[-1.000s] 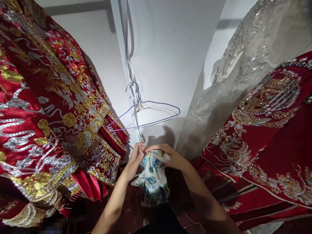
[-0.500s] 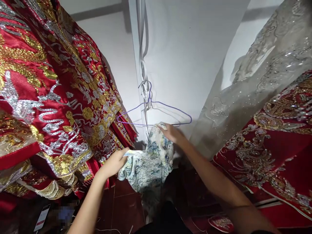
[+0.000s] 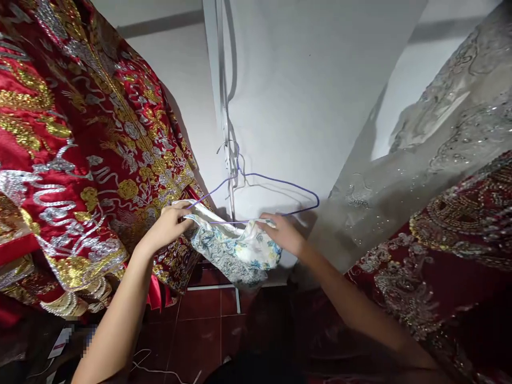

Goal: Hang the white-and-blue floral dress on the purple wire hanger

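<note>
Floral garment [image 3: 238,250], crinkled white cloth patterned in blue and yellow, is hanging between both hands at center, its pale opening overlapping the lower left of the purple wire hanger [image 3: 276,179]. Left hand [image 3: 173,223] is pinching the left edge, fingers closed; right hand [image 3: 285,233] is likewise gripping the right edge. Gold-and-silver embroidered red satin jacket [image 3: 116,144] is hanging left; sheer sequined cloth [image 3: 448,133] and beaded red garment [image 3: 444,288] are hanging right.

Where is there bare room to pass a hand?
Bare wall shows above the hanger, between pole and gown; bare floor below the garment, beside the left forearm. It looks crowded at the hanger's left end: left hand, garment, red robe.
</note>
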A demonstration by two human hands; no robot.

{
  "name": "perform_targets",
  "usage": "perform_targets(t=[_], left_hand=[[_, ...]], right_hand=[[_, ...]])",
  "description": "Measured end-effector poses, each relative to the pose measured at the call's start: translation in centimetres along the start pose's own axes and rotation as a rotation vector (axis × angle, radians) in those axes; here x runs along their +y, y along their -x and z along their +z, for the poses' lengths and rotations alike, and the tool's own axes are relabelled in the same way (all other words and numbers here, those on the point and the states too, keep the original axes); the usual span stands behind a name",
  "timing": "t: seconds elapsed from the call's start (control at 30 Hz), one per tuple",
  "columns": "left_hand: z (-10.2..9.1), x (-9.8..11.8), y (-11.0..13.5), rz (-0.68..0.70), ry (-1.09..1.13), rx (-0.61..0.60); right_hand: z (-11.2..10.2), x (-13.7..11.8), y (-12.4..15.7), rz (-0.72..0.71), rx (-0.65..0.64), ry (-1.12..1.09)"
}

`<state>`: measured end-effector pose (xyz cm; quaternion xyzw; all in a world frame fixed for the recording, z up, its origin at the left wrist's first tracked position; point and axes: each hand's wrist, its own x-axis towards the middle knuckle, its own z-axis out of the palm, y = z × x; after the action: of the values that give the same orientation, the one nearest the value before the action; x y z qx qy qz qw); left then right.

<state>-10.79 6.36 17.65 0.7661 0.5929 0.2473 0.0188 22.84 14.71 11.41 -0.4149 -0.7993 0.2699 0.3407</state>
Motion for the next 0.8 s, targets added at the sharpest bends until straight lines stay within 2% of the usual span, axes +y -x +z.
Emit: perform_targets(t=[0.07,0.13,0.2,0.27,0.33,0.4,0.47,0.53,0.63,0.73,0.8], left_hand=[[0.2,2.2,-1.2,0.03,-0.002,0.072],[0.8,4.0,-2.2,0.058,0.068,0.194],[1.5,5.1,-2.8,0.097,0.188,0.302],[1.9,5.2,-3.1,0.119,0.242,0.361],[2.0,4.8,-3.1,0.11,0.199,0.37],[1.8,4.5,-3.1,0.097,0.131,0.379],[1.5,4.5,-3.1,0.113,0.084,0.388],[1.4,4.8,-3.3,0.142,0.038,0.392],[1.7,5.5,-3.4,0.138,-0.058,0.409],[2.2,5.4,-3.4,0.112,-0.114,0.415],[2.3,4.7,-3.4,0.108,-0.111,0.407]], right_hand=[[0.3,-0.8,0.7,-0.058,-0.075,-0.032],[0.1,-1.9,1.6,-0.069,-0.135,-0.075],[-0.8,-2.8,2.7,-0.07,-0.174,-0.11],[-2.6,-3.1,3.9,-0.104,-0.177,-0.146],[-5.1,-2.6,5.1,-0.144,-0.122,-0.17],[-7.8,-1.6,5.8,-0.127,0.032,-0.136],[-10.4,-0.5,5.8,-0.09,0.212,-0.061],[-12.4,0.3,5.0,-0.087,0.26,-0.007],[-13.9,0.6,3.3,-0.107,0.229,-0.017],[-14.2,0.3,1.9,-0.097,0.355,-0.08],[-14.1,0.2,1.2,-0.102,0.315,-0.096]])
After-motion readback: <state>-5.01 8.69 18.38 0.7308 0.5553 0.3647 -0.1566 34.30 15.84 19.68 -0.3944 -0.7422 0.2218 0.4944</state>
